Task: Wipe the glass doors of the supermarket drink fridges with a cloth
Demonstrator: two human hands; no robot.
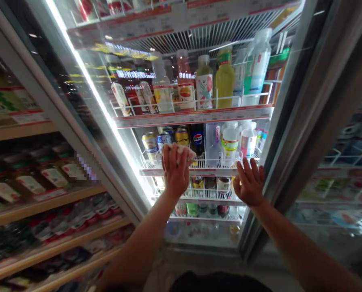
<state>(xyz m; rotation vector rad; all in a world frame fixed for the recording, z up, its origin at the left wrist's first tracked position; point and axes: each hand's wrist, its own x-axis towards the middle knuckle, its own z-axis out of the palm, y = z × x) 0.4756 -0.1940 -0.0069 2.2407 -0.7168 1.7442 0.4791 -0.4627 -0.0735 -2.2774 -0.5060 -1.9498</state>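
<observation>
I face a lit drinks fridge with a glass door [199, 134]. My left hand [175, 172] presses a crumpled pale cloth [181, 152] flat against the glass, fingers laid over it, at the height of the shelf of cans [165, 142]. My right hand [250, 182] rests open on the glass a little lower and to the right, fingers spread, palm against the pane near the door's right frame [290, 134]. Behind the glass stand bottles [203, 83] on the upper shelf, with white bottles [229, 142] beside the cans below.
Open wooden shelves [47, 194] of packaged goods run along the left. Another glass-fronted cooler [345, 170] stands to the right. The dark door frame separates the two coolers. Lower wire shelves [205, 194] hold small cups and cans.
</observation>
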